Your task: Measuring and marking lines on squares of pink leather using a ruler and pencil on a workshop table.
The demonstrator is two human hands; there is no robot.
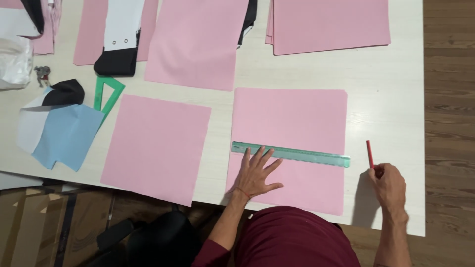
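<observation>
Over at the far left of the white tabletop [386, 99] a pale blue cut shape [67, 136] is lying beside a green set square [110, 94], and next to those a loose pink sheet [156, 148] is hanging a little over the near edge. None of that is being touched.

The work looks to be at the ruling stage. The left hand [255, 175] is lying flat on the pink sheet [289, 148] in front of the person, fingers [260, 157] spread wide, their tips pressing on the left end of the green ruler [292, 154], which is lying across the sheet, tilted slightly down to the right. The wrist is coming up from the near edge, forearm angled in from the left.

To the right, just off the sheet's edge, the right hand [388, 183] is resting on bare tabletop, curled closed around a red pencil [369, 154] that is pointing away from the person. I'd judge the pencil needs bringing across to the ruler's edge while the left hand is keeping the ruler from sliding.
</observation>
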